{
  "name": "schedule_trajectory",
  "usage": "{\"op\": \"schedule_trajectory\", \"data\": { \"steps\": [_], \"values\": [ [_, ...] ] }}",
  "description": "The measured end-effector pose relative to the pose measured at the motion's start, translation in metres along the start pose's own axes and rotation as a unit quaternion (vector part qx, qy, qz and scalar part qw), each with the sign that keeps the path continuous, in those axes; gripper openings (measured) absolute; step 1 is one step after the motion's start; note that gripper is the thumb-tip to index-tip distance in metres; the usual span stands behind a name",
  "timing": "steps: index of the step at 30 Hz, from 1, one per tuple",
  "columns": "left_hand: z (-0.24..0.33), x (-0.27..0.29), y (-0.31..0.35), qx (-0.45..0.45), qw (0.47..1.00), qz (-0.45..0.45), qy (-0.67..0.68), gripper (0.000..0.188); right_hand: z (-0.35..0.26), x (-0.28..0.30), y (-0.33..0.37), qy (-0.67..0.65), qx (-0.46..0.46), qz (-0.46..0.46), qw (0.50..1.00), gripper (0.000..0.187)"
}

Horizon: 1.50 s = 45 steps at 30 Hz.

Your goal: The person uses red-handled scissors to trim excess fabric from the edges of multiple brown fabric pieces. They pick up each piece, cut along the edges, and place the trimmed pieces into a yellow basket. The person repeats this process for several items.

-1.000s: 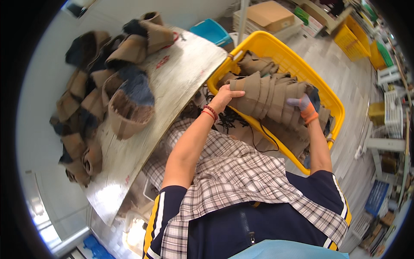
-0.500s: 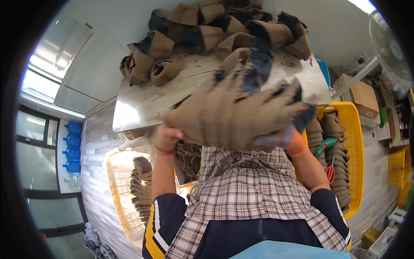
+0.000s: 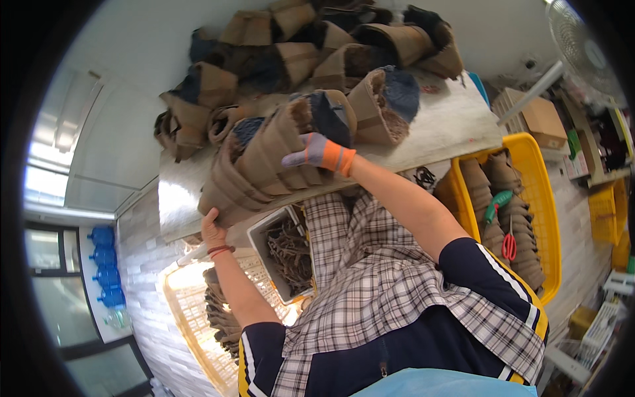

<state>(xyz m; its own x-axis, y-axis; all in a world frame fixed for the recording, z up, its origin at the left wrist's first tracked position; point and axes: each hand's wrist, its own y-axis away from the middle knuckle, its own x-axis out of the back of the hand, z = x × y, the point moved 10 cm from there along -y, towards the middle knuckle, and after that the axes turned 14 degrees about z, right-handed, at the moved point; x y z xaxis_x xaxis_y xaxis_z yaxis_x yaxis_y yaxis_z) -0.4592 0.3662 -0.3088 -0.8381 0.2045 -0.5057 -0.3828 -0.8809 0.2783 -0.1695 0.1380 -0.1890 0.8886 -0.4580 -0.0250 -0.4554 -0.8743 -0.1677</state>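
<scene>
Between my two hands a nested stack of brown, fleece-lined fabric pieces [image 3: 264, 155] with dark blue parts leans at the table's front edge. My left hand [image 3: 213, 229], bare with a red cord at the wrist, grips the stack's lower left end; some of its fingers are hidden behind it. In a grey and orange glove, my right hand [image 3: 321, 155] is closed on the stack's right side, near its upper end. Just beyond the glove stands a separate brown piece [image 3: 378, 112] with a dark blue back. More such pieces [image 3: 301, 63] lie heaped across the back of the table [image 3: 443, 122].
At my right, a yellow basket [image 3: 550, 218] holds stacked brown pieces, green-handled snips [image 3: 497, 204] and red-handled scissors [image 3: 508, 247]. A pale basket [image 3: 182, 317] with more pieces stands left, beside a grey bin [image 3: 288, 298] of brown scraps. A fan [image 3: 585, 56] stands far right.
The stack has moved from in front of my body to the left and up against the table, tilting steeper. My right hand has swung left across with it; my left hand moved left.
</scene>
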Motion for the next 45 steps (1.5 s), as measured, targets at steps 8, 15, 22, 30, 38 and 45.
{"op": "schedule_trajectory", "data": {
  "steps": [8,15,22,30,38,45],
  "values": [
    [0.057,-0.04,0.102,-0.381,0.805,0.055,-0.451,0.039,-0.016,0.159,0.26,0.226,0.004,0.353,0.908,0.024],
    [0.088,-0.09,0.196,-0.574,0.63,0.327,-0.408,0.022,0.11,0.404,0.645,0.407,-0.311,0.7,0.498,0.034],
    [-0.038,-0.348,0.263,-0.709,0.528,-0.204,-0.42,0.03,0.146,0.447,0.684,0.471,-0.402,0.648,0.443,0.044],
    [-0.163,-0.412,0.201,-0.588,0.403,-0.409,-0.57,0.04,0.123,0.452,0.726,0.475,-0.444,0.599,0.468,0.046],
    [-0.089,-0.438,0.254,-0.615,0.497,-0.467,-0.395,0.026,-0.021,0.374,0.553,0.132,-0.144,0.762,0.618,0.021],
    [-0.044,-0.35,0.31,-0.463,0.523,-0.524,-0.488,0.025,-0.153,0.193,0.313,0.158,0.084,0.393,0.902,0.039]
  ]
}}
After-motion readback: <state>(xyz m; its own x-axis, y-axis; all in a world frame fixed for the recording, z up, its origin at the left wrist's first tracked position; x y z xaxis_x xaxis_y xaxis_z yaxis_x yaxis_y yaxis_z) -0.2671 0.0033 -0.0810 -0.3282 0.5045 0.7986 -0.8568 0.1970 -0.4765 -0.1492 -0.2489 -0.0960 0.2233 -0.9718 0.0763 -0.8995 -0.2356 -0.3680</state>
